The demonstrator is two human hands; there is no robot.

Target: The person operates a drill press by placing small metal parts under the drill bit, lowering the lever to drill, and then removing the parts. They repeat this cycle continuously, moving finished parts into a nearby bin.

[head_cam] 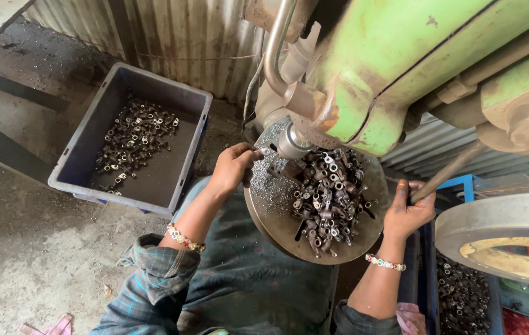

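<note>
Nearest, below the plate (270,211): two wrists, one bracelet (184,238) on each.

At the plate's left edge: left hand (234,166), fingers pinched narrow on one small part (266,151), right under the drill (290,144). At the plate's right edge: right hand (408,211), fingers wrapped tight round one thin lever (450,169).

Likely best way to do this bit:
- Hold the part flat and still on the plate.
- Keep fingertips off to the side of the drill, never under it.
- Pull the lever slow and steady, not with a jerk.
- Keep sleeves well back from the spinning tip.

On the plate: one pile (329,198) of little metal pieces, far too many to count, plus grey shavings.

Left of the plate, on the floor: one grey bin (75,164), partly filled. Below and right of the plate: one more bin (462,298), only partly seen.

Above the plate, furthest up: one big green machine (401,56).
</note>
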